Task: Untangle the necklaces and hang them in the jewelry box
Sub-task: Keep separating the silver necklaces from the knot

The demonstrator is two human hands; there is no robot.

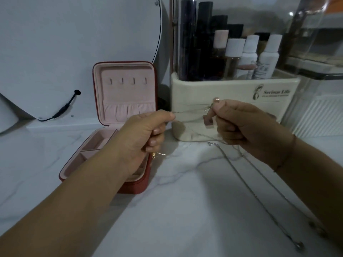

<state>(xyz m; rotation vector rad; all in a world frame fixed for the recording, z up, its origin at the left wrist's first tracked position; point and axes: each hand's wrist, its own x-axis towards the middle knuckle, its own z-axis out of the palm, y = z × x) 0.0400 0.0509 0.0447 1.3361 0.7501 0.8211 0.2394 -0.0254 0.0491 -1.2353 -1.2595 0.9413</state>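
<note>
Between the two sets of fingertips, a thin silver chain (191, 111) runs almost level and fairly taut above the marble countertop (176, 210). The left hand (148, 134) pinches one end of that stretch between thumb and forefinger, with its other fingers curled into the palm. The right hand (241, 125) pinches the other end the same way, thumb against forefinger and the remaining fingers folded. Just below the right fingertips hangs a small square pendant (207, 120), and a second strand sags in a loop beneath the taut one.

Under the curled fingers of the left hand shows a bit of gold chain (157, 154) with a small clasp; whether the hand holds it or it lies on the counter cannot be told. From beneath the right hand's knuckles, more loose chains (250, 179) trail across the counter toward the person's right side.

Behind and left of the left fingers stands the red jewelry box (141, 188), open, with its pink-lined lid upright and a row of four hooks (128, 81) bare. Beyond both sets of fingers sits a cream organizer (232, 89) holding bottles (248, 52).
</note>
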